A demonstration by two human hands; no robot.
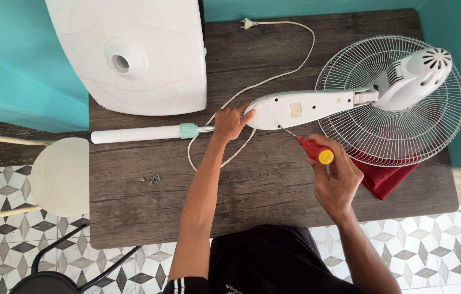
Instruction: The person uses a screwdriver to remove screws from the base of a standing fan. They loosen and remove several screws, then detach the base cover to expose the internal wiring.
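Your right hand was clenched around the red screwdriver, fingers wrapped on the handle, yellow cap end up by your thumb. The metal tip sat against the lower edge of the fan neck housing. Your left hand gripped the narrow end of that housing where the metal pole enters it, fingers curled over the top.

The fan lay flat across the tabletop. Its white pole with the teal collar ran left, its end just at the tabletop's left edge. The motor head and wire grille were at the right; the grille reached the right edge, close to the teal wall. A red cloth lay under the grille, just beside your right hand.

The white cord looped from the housing, under your left wrist and up to the plug near the far edge. The white fan base covered the far-left corner, overhanging the edge. Loose screws lay left of your left forearm, well apart from both hands.

Open tabletop was between your forearms and along the near edge. A round stool stood off the left edge.
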